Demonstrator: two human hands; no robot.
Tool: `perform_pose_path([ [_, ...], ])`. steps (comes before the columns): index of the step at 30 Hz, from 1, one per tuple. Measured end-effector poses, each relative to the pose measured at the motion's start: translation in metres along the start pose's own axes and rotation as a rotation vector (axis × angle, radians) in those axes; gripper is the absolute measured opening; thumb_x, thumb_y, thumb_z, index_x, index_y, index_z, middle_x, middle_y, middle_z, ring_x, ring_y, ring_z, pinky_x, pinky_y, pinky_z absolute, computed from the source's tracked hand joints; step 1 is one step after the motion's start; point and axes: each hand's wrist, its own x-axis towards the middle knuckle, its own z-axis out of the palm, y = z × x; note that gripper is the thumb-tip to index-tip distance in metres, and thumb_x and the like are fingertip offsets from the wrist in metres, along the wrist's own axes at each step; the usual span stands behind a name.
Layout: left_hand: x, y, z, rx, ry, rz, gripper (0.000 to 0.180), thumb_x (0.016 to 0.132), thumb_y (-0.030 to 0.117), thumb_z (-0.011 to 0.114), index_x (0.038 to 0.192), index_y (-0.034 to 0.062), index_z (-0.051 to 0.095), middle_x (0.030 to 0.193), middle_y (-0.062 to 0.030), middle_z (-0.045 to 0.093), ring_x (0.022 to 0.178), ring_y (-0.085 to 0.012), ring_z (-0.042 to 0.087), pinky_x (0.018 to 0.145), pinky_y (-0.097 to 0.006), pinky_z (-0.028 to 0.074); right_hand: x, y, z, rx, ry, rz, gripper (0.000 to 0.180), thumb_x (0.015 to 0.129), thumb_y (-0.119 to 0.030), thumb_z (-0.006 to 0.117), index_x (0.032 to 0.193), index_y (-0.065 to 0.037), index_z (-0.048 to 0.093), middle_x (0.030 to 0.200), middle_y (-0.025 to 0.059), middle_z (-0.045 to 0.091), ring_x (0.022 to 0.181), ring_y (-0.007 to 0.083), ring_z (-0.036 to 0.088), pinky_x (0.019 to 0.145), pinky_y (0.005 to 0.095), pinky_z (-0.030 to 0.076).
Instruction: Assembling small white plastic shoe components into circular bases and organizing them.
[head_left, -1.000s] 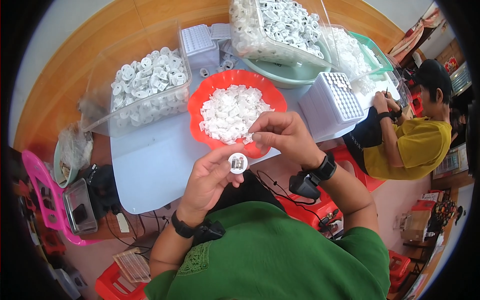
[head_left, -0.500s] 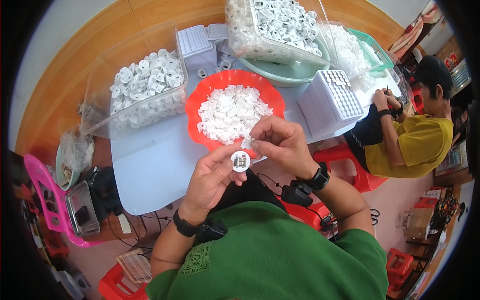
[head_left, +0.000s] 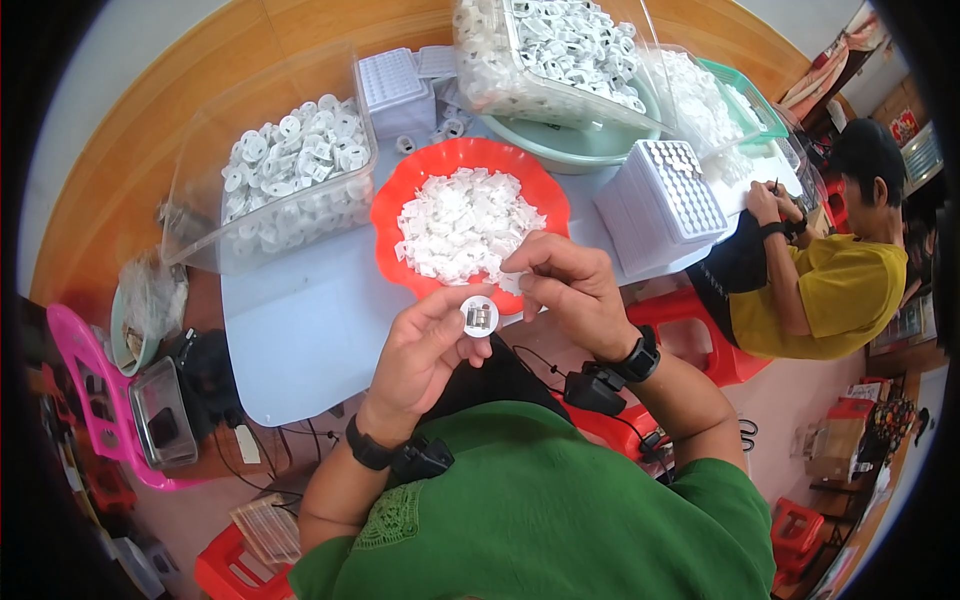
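Observation:
My left hand [head_left: 422, 342] pinches a round white plastic part [head_left: 480, 316] between thumb and fingers. Its face, with small silver metal pieces in the middle, is turned up. Just to the right, my right hand [head_left: 578, 298] holds a small white plastic piece [head_left: 510, 283] at its fingertips, a little apart from the round part. Both hands are over the near edge of a scalloped red bowl [head_left: 386, 225], which holds a heap of similar small white pieces [head_left: 465, 222].
A clear bin [head_left: 190, 250] of round white parts stands left on the pale blue table [head_left: 300, 330]. Behind are another full clear bin [head_left: 560, 105] and a green basin [head_left: 570, 160]. Stacked white trays [head_left: 650, 215] stand right. A co-worker in yellow [head_left: 825, 290] sits at the far right.
My right hand has shifted slightly right with the small white piece, widening the gap to the round part. My left hand has barely moved.

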Motion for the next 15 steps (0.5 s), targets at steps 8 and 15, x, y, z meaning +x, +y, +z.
perform_pose_path([
  [8,0.001,-0.001,-0.003,-0.040,-0.009,-0.006,0.036,0.097,0.017,0.049,0.126,-0.0033,0.049,0.097,-0.0077,0.060,0.079,-0.0125,0.060,0.068,-0.025,0.050,0.001,-0.004,-0.004,0.059,-0.119,0.026,0.021,0.081,0.010,0.054,0.100,0.004,0.062,0.087,0.0038,0.056,0.069,0.0073,0.057,0.061,0.0219,0.047],
  [15,0.002,-0.002,-0.007,-0.048,-0.001,0.006,0.037,0.095,0.021,0.052,0.123,-0.0033,0.051,0.096,-0.0116,0.062,0.076,-0.0145,0.061,0.066,-0.026,0.051,0.006,-0.016,-0.011,-0.326,-0.160,-0.117,0.019,0.078,0.007,0.062,0.096,0.001,0.063,0.084,0.0069,0.058,0.069,0.0139,0.059,0.062,0.0267,0.047],
])
